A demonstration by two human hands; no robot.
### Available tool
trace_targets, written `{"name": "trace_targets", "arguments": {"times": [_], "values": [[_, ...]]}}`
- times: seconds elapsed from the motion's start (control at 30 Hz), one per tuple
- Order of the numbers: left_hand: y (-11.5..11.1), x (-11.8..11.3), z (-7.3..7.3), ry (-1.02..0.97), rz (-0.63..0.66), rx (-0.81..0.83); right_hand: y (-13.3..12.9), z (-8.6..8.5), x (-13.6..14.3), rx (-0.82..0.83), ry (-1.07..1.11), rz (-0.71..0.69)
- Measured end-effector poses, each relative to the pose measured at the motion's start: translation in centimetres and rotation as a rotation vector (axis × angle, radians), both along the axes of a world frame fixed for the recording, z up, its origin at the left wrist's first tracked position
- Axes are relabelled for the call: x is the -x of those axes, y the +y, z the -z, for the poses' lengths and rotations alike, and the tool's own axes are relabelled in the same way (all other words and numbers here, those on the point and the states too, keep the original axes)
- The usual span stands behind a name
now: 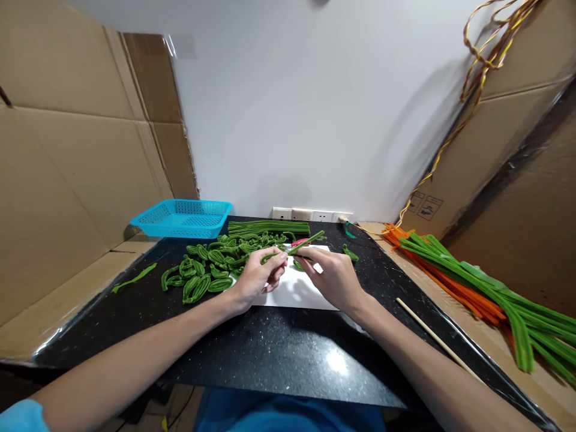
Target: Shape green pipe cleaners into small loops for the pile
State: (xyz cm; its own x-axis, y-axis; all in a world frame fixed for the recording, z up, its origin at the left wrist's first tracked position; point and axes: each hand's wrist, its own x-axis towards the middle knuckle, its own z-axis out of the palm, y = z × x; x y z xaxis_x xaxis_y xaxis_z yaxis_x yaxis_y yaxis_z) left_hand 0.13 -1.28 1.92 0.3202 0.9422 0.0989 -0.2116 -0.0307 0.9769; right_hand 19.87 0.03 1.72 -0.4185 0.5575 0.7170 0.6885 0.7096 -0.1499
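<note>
over partly hidden white paper (299, 293), a fuzzy green strip (310, 239) is pinched by the left hand (258, 276) and right hand (334, 277).

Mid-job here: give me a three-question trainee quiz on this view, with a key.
1. Which of these is nearest the blue basket? A) orange strips B) wall sockets C) green loops
2. True or false: the wooden stick lies to the right of the white paper.
3. Fill in: the left hand and right hand hold a ____ strip above the paper.

Key: 1. C; 2. True; 3. green.
</note>
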Motion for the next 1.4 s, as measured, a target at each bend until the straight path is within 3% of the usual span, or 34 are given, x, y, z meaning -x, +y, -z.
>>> {"name": "trace_targets", "arguments": {"times": [0.17, 0.43, 0.67, 1.03, 1.4], "values": [[-0.02, 0.1, 0.04, 0.017, 0.011, -0.004, 0.03, -0.01, 0.01, -0.046, 0.005, 0.027], [-0.2, -0.03, -0.08, 0.056, -0.005, -0.018, -0.16, -0.33, -0.43, -0.124, 0.009, -0.091], [0.1, 0.14, 0.3, 0.03, 0.001, -0.045, -0.36, -0.45, -0.19, -0.175, -0.022, -0.083], [0.11, 0.36, 0.38, 0.04, -0.009, -0.061, -0.35, -0.1, 0.19, -0.133, -0.053, -0.109], [0.24, 0.5, 0.18, 0.0, -0.026, 0.002, -0.42, -0.26, -0.04, -0.173, -0.107, -0.226]]}}
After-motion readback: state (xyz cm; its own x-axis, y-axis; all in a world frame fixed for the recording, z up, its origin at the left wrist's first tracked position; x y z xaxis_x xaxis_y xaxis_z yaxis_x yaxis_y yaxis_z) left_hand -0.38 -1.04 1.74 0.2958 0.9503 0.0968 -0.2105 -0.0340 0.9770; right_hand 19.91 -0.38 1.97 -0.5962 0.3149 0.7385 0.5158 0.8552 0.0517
